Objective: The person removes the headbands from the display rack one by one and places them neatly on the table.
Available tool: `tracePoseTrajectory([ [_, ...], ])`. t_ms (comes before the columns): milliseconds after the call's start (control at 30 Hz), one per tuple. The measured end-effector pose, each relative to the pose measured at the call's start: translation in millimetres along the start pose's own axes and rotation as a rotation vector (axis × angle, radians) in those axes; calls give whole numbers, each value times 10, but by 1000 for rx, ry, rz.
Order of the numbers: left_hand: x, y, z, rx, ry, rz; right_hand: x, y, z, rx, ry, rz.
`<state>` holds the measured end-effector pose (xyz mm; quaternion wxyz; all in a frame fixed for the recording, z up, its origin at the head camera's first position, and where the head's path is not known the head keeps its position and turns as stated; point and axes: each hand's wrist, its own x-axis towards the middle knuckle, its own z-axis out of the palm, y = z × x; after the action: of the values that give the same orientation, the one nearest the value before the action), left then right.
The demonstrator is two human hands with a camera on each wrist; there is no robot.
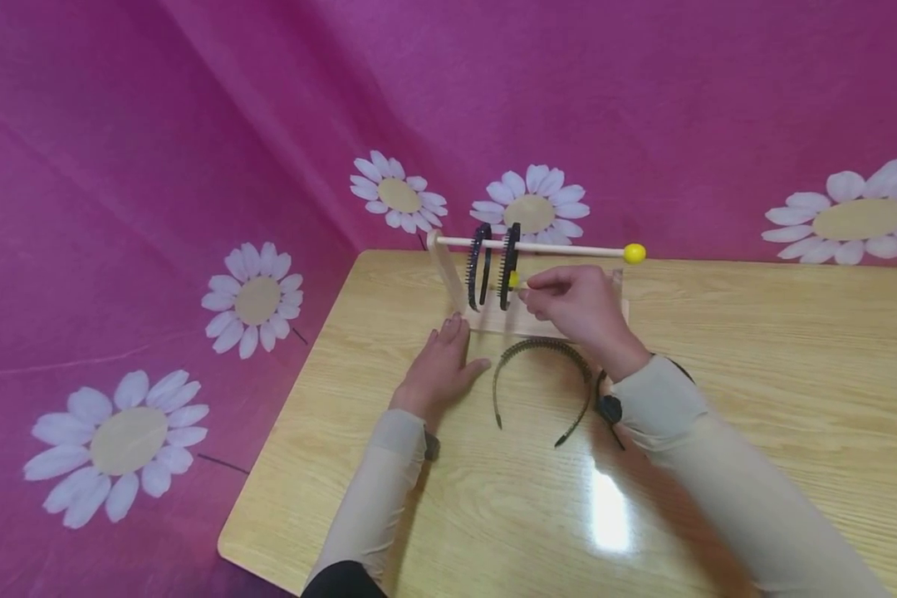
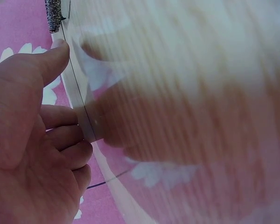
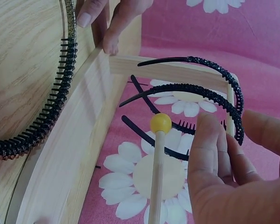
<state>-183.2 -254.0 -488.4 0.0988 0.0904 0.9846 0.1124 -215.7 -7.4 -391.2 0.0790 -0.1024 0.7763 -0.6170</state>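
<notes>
Two dark toothed headbands, a left one (image 1: pixel 473 274) and a right one (image 1: pixel 505 274), hang side by side from the upper rod (image 1: pixel 568 249) of a wooden stand. My right hand (image 1: pixel 585 309) is just right of the nearer headband. Its thumb and fingers curve loosely and overlap the band's arch in the right wrist view. A lower rod ends in a yellow ball (image 3: pixel 160 123) beside these fingers. My left hand (image 1: pixel 437 370) lies with fingertips at the front left corner of the stand's base (image 1: pixel 519 324), thumb spread out.
A spiky headband (image 1: pixel 541 342) lies on the table (image 1: pixel 777 374) in front of the stand. Another black headband (image 1: pixel 609 409) is partly hidden under my right forearm. A yellow ball (image 1: pixel 634 253) caps the upper rod's right end. Pink flowered cloth (image 1: pixel 643 108) rises behind.
</notes>
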Motion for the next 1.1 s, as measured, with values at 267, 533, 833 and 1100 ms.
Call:
tracePoseTrajectory([
  [267, 2, 2, 22, -12, 8, -14, 50, -3, 69, -32, 6, 11],
  [533, 10, 9, 44, -9, 6, -29, 78, -24, 119, -41, 4, 33],
  [833, 26, -20, 45, -5, 3, -31, 137, -54, 169, -61, 34, 9],
  [1100, 33, -33, 38, -7, 5, -24, 200, -62, 207, -80, 52, 13],
])
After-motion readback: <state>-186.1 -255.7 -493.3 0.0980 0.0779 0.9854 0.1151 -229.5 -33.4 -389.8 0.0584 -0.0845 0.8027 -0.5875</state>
